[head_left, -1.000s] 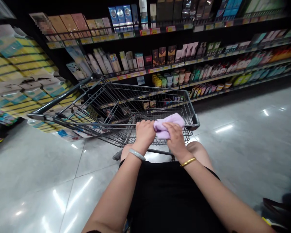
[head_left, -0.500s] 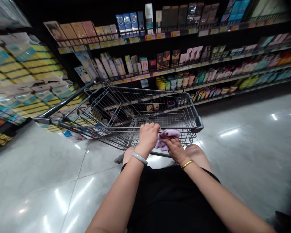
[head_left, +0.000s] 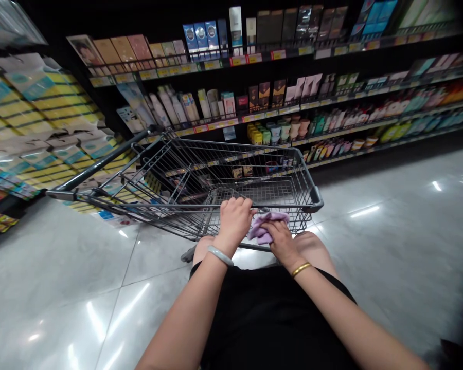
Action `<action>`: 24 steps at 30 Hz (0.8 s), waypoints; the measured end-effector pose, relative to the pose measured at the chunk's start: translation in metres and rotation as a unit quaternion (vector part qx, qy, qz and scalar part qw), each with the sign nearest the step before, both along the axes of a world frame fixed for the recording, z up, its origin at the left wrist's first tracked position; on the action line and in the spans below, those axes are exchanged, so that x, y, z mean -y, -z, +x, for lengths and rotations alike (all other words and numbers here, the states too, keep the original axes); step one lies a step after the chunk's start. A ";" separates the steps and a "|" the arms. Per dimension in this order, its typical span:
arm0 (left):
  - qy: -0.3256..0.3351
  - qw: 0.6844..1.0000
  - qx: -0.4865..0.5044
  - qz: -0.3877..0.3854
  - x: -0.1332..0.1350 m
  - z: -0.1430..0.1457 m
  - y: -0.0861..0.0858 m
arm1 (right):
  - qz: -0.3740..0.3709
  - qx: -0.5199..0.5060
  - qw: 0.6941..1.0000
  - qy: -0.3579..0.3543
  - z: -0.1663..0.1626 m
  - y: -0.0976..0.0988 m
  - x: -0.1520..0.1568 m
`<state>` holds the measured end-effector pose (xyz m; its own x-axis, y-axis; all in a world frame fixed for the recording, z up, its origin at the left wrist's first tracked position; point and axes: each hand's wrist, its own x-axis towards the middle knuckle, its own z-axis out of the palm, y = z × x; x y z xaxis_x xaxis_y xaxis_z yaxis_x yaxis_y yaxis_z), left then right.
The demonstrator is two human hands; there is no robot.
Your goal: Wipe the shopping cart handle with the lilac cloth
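A grey metal shopping cart [head_left: 312,198] stands sideways in front of me, its handle to the left. My left hand [head_left: 234,220] is wrapped over the near top rail of its basket, the fingers curled around the bar. Just to the right, my right hand [head_left: 283,241] grips a crumpled purple cloth [head_left: 263,228] against the wires of the near side, below that rail. Part of the cloth is covered by my fingers. A pale bangle circles my left wrist and a gold one my right.
Behind the cart run long shelves [head_left: 216,126] of boxed and bottled toiletries. Yellow packs [head_left: 31,103] are stacked at the left beside the cart's handle [head_left: 100,162]. Shiny grey floor [head_left: 389,221] stretches to the right, and my knees are close against the cart.
My right hand and the purple cloth have shifted slightly down and to the right along the cart's side. My left hand stays on the rail.
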<state>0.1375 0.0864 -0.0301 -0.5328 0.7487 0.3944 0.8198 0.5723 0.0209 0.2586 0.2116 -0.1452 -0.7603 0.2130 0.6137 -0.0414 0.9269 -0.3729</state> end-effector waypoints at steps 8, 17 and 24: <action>-0.010 1.000 -0.012 0.003 0.002 0.004 0.003 | -0.014 0.045 0.999 0.006 0.001 -0.001 0.002; -0.019 1.000 -0.020 0.012 0.003 0.006 0.008 | 0.002 -0.053 0.999 -0.002 0.012 -0.021 -0.003; -0.006 1.000 -0.017 0.018 0.004 0.004 0.010 | -0.035 -0.006 0.999 0.027 0.021 -0.001 -0.018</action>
